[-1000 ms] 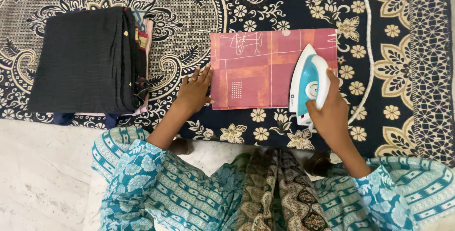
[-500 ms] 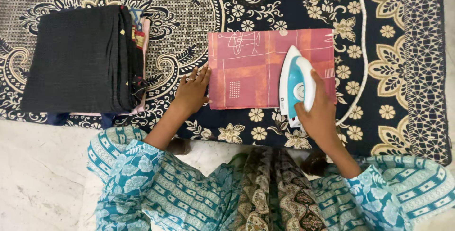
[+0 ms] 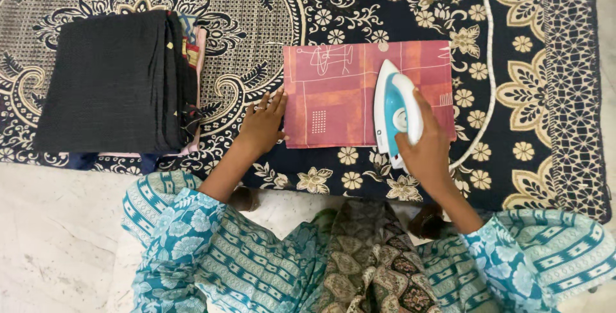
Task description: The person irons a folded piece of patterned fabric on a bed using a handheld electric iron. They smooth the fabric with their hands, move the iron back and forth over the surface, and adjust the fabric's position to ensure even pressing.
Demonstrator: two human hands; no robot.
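Head view: ironing on a dark floral sheet (image 3: 526, 62) spread over a pale marble floor (image 3: 58, 242).
The pink folded cloth (image 3: 333, 104) lies mid-sheet. The right hand (image 3: 427, 149) wraps its fingers around the white-and-teal iron (image 3: 394, 111) on the cloth's right part; the left hand (image 3: 262, 123) presses its left edge, fingers slightly spread. A black folded stack (image 3: 112, 78) sits well left of the cloth.

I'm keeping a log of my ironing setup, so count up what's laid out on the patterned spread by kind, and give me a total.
Irons: 1, the white and blue iron, held by the right hand
Flat pink cloths: 1, the pink cloth, with the left hand at its edge
Stacks of folded clothes: 1, the dark stack
Cords: 1, the white cord
Total: 4
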